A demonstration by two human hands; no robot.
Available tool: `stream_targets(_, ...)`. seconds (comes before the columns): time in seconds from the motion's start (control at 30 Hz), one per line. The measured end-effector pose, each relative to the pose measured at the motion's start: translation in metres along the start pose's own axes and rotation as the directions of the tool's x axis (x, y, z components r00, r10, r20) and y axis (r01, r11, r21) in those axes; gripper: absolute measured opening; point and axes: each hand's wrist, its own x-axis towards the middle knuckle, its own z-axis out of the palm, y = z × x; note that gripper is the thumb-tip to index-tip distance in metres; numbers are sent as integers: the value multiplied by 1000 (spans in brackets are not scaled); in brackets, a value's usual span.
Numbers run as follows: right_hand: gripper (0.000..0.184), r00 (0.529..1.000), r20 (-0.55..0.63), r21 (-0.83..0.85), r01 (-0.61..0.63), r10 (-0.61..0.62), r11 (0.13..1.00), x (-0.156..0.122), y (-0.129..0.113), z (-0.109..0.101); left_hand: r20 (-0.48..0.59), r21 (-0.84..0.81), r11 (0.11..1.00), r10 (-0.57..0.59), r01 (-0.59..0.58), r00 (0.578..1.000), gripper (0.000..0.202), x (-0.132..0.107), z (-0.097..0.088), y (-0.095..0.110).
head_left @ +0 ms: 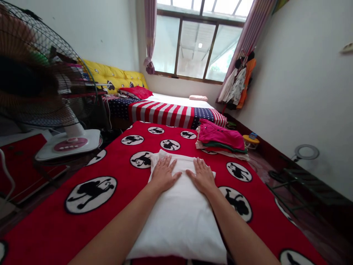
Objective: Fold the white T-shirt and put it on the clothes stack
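A white folded cloth [179, 217] lies on a red blanket [121, 176] printed with black-and-white round figures. My left hand [163, 173] rests flat on the far part of the cloth, fingers spread. My right hand [202, 176] lies flat beside it on the same cloth, fingers stretched out. The two thumbs nearly meet in the middle. Neither hand holds anything.
A stack of folded clothes [220, 138], pink on top, sits on the blanket's far right. An electric fan [41, 84] stands at the left. Beyond lie a striped bed [171, 110], a window [195, 48], hanging clothes [239, 82], and a ring light [306, 151] on the floor at right.
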Motion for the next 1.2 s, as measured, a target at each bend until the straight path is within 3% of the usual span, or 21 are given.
stream_targets(0.1, 76, 999, 9, -37, -33, 34, 999, 0, 9, 5, -10, 58, 998, 2, -1, 1000, 67, -2, 4, -5)
stream_targets(0.27, 75, 999, 12, -62, -33, 33, 998, -1, 3, 3, -7, 84, 996, 7, -7, 1000, 67, -2, 3, -3)
stream_targets(1.07, 71, 999, -31, -69, -15, 13, 997, -5, 3, 5, -55, 80, 997, 27, -22, 998, 63, -5, 6, -5)
stream_targets(1.2, 71, 1000, -29, -67, -12, 10, 998, -3, 5, 3, -35, 78, 996, 33, -31, 999, 70, -5, 5, -6)
